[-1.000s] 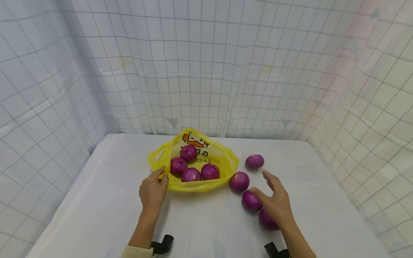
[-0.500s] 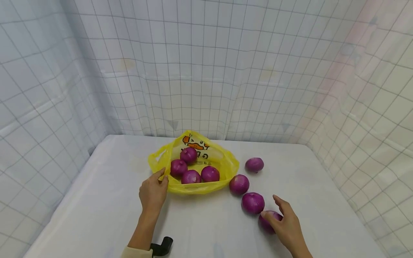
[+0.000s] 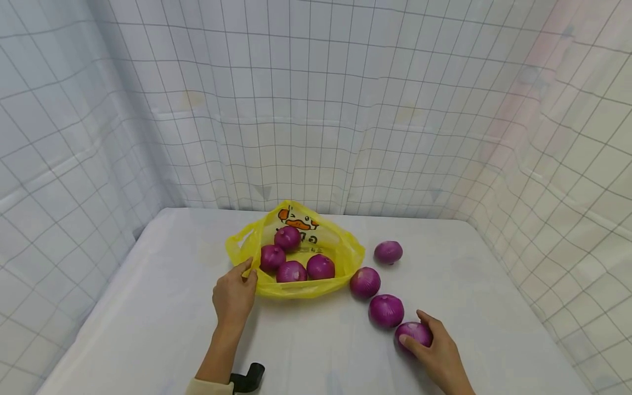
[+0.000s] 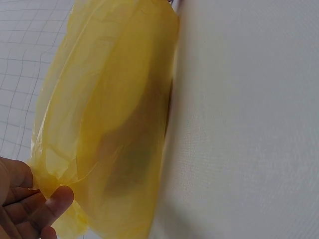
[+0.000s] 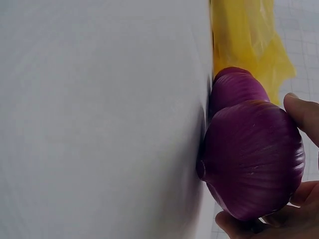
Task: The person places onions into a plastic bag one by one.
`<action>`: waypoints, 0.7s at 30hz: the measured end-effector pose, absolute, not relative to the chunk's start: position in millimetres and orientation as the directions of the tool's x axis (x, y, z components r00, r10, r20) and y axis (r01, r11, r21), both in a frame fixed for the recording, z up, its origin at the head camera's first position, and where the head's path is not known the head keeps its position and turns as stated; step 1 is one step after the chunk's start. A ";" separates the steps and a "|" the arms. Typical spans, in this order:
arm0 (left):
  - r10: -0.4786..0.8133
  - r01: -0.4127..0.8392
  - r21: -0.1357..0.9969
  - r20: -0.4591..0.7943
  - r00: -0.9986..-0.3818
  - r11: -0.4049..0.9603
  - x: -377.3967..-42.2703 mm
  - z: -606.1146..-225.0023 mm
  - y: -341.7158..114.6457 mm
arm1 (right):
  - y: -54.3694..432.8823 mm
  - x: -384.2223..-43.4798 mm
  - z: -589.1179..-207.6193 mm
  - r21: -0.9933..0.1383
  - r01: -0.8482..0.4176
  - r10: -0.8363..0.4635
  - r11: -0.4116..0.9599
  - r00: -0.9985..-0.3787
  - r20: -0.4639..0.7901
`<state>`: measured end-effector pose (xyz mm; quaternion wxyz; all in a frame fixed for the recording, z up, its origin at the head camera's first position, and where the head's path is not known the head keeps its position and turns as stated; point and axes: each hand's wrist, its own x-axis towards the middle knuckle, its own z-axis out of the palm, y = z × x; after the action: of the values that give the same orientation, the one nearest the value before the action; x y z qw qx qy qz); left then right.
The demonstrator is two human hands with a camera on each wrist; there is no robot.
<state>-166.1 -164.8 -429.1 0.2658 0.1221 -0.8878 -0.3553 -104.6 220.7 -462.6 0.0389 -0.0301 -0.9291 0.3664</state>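
Note:
A yellow plastic bag (image 3: 306, 288) with a printed duck face lies with its mouth towards me, several red onions (image 3: 321, 267) inside it. My left hand (image 3: 234, 293) pinches the left side of the bag's rim between thumb and fingers; the left wrist view has the thin plastic (image 4: 119, 99) bunched at the fingertips. Near the front right, my right hand (image 3: 439, 351) holds the closest loose red onion (image 3: 413, 333), thumb on one side and fingers on the other. That onion fills the right wrist view and appears to rest on the table.
Two more loose onions, a middle one (image 3: 387, 311) and one touching the bag's right edge (image 3: 365, 283), line up from the held onion. Another onion (image 3: 388, 252) lies farther back. A white cloth covers the table (image 3: 148, 307); checked curtains (image 3: 316, 109) surround three sides.
My right hand has moved towards me and to the right, from above the row of onions to the nearest one, and closed around it. The left hand stays on the bag.

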 end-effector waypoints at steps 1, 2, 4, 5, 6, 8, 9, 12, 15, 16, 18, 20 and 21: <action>-0.405 -0.026 0.696 0.387 -0.828 0.718 -165.9 -429.0 -164.8 | 220.8 -104.2 -463.0 -0.685 0.033 0.085 0.728 -0.995 0.042; -0.406 -0.023 0.697 0.389 -0.827 0.716 -165.8 -428.8 -164.8 | 220.9 -103.8 -463.3 -0.685 0.041 0.088 0.727 -0.996 0.033; -0.406 -0.020 0.699 0.391 -0.826 0.715 -165.7 -428.8 -164.8 | 221.0 -102.9 -463.6 -0.686 0.060 0.088 0.725 -0.996 0.006; -0.407 -0.020 0.700 0.392 -0.825 0.714 -165.7 -428.9 -165.0 | 221.1 -102.5 -463.7 -0.686 0.070 0.088 0.724 -0.996 -0.009; -0.408 -0.021 0.700 0.392 -0.824 0.714 -165.7 -428.9 -165.1 | 221.1 -102.2 -464.0 -0.685 0.079 0.087 0.724 -0.996 -0.023; -0.411 -0.023 0.701 0.390 -0.824 0.713 -165.7 -429.1 -165.2 | 221.0 -101.8 -464.4 -0.685 0.098 0.085 0.722 -0.995 -0.052; -0.412 -0.026 0.700 0.390 -0.824 0.713 -165.8 -429.2 -165.3 | 221.0 -101.6 -464.7 -0.686 0.103 0.082 0.720 -0.995 -0.063; -0.414 -0.030 0.699 0.389 -0.823 0.715 -165.6 -429.1 -165.3 | 220.7 -101.1 -466.0 -0.686 0.106 0.077 0.720 -0.994 -0.072; -0.413 -0.030 0.696 0.390 -0.823 0.717 -165.3 -429.0 -165.4 | 220.1 -100.5 -466.9 -0.686 0.100 0.076 0.721 -0.995 -0.066; -0.413 -0.031 0.695 0.391 -0.822 0.718 -165.2 -428.8 -165.4 | 219.9 -100.3 -467.1 -0.687 0.099 0.077 0.720 -0.995 -0.064; -0.413 -0.031 0.694 0.391 -0.822 0.719 -164.8 -428.5 -165.3 | 219.6 -100.2 -466.9 -0.690 0.102 0.079 0.716 -0.995 -0.065; -0.414 -0.031 0.694 0.393 -0.821 0.719 -164.6 -427.9 -165.2 | 219.5 -100.2 -466.2 -0.694 0.112 0.084 0.711 -0.994 -0.075; -0.413 -0.030 0.694 0.394 -0.821 0.720 -164.6 -427.7 -165.1 | 219.4 -100.3 -465.7 -0.696 0.118 0.088 0.708 -0.993 -0.079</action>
<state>-164.6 -165.1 -427.7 0.2717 0.1250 -0.8865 -0.3530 -100.3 219.4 -465.7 -0.0198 -0.0559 -0.9240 0.3778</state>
